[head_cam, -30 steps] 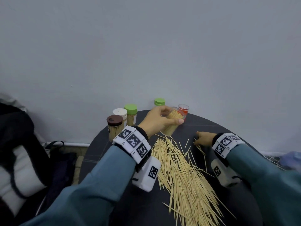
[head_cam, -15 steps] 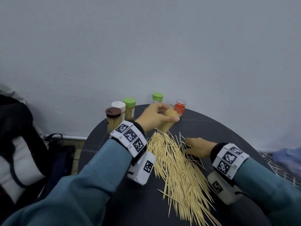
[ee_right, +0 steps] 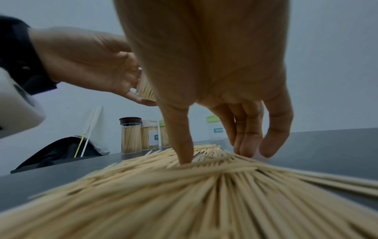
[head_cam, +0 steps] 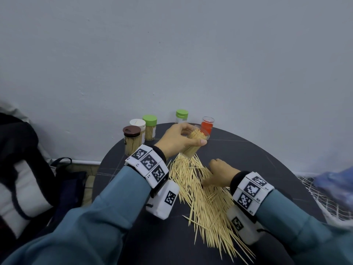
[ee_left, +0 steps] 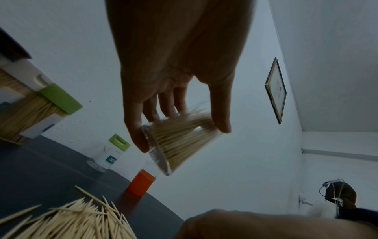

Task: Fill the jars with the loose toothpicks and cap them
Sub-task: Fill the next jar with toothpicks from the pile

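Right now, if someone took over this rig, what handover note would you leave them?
Left hand grips an open jar, tilted and nearly full of toothpicks, above the pile.
Right hand fingertips press into the pile to gather more.
Done: three capped, filled jars stand at the table's back left.
Left: top up and cap the held jar. A green-capped jar looks empty; the red cap stands by it.

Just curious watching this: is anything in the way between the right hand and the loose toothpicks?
Nothing visible. The right hand already rests on the loose toothpicks, fingertips pressing into the pile, beside the open jar in the left hand.
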### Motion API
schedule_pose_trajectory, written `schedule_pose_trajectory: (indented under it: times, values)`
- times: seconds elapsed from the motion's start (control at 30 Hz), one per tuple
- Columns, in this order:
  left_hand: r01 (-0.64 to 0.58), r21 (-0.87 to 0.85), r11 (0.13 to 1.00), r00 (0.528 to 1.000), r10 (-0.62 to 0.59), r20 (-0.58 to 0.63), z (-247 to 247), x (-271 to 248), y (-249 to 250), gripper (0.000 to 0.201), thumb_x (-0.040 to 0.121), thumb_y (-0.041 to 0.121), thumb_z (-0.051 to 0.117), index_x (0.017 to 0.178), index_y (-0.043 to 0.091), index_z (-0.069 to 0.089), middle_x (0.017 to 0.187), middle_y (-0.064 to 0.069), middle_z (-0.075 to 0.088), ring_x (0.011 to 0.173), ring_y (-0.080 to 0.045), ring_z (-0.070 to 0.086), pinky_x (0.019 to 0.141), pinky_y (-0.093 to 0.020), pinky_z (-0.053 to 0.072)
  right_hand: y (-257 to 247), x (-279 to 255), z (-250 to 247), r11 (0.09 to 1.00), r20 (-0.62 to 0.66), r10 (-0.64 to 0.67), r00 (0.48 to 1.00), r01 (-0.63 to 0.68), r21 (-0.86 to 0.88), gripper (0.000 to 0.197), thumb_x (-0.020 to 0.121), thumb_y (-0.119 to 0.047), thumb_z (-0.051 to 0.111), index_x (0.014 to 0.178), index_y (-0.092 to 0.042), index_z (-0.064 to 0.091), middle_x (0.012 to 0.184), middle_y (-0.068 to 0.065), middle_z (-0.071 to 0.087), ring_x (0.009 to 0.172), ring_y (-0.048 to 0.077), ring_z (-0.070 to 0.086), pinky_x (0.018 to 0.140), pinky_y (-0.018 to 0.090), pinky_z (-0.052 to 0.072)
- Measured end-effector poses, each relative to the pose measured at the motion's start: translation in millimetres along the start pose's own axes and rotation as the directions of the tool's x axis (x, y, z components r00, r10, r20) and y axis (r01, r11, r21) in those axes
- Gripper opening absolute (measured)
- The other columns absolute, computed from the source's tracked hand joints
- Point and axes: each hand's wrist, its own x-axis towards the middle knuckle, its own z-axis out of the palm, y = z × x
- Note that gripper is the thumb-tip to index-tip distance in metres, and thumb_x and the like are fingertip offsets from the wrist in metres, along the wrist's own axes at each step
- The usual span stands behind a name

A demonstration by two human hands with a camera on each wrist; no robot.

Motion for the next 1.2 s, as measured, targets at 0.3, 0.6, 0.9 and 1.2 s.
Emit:
schedule_pose_trajectory:
  times: [0.3,0.6,0.9,1.2]
  values:
    - [-0.007,0.024,1.0,1.0,0.007,-0.001,-0.8,-0.3,-1.0,0.053,0.075,0.028,0.077,0.121,0.012,0.055,0.12,-0.001,0.055,0.108,-0.009,0.048,0.09,-0.022,0.035,-6.8,-1.6,-1.4,0.995,0.033,0.092,0.995,-0.093,0.048,0.037,0.09,-0.026,0.058,0.118,-0.002,0.049,0.119,0.01,0.056,0.093,0.019,0.053,0.071,0.025,0.04]
    - [-0.001,0.026,1.0,1.0,0.001,0.003,1.4,0.1,-3.4,0.052,0.074,0.028,0.078,0.12,0.013,0.057,0.118,0.001,0.056,0.106,-0.008,0.049,0.086,-0.021,0.034,-10.5,-1.3,-0.1,0.997,0.065,0.082,0.994,-0.083,0.006,0.032,0.095,-0.023,0.049,0.121,-0.003,0.048,0.123,0.011,0.054,0.111,0.024,0.055,0.083,0.028,0.045]
    - [0.005,0.048,0.999,1.0,-0.006,0.009,1.9,1.6,-5.0,0.055,0.074,0.029,0.078,0.121,0.012,0.057,0.122,-0.002,0.058,0.109,-0.011,0.051,0.091,-0.024,0.037,-10.0,-2.7,0.4,0.998,0.087,0.06,0.994,-0.059,-0.013,0.032,0.099,-0.01,0.033,0.128,-0.001,0.044,0.133,0.013,0.049,0.121,0.024,0.049,0.096,0.029,0.039]
    - [0.005,0.062,0.998,1.0,-0.007,0.019,2.6,1.9,-5.3,0.056,0.075,0.028,0.077,0.123,0.013,0.055,0.12,0.001,0.055,0.108,-0.01,0.049,0.091,-0.024,0.035,12.4,6.9,-3.4,0.953,0.148,0.076,0.986,-0.115,0.281,0.017,0.099,-0.019,0.04,0.091,-0.01,0.051,0.082,0.001,0.049,0.073,0.013,0.047,0.068,0.024,0.04]
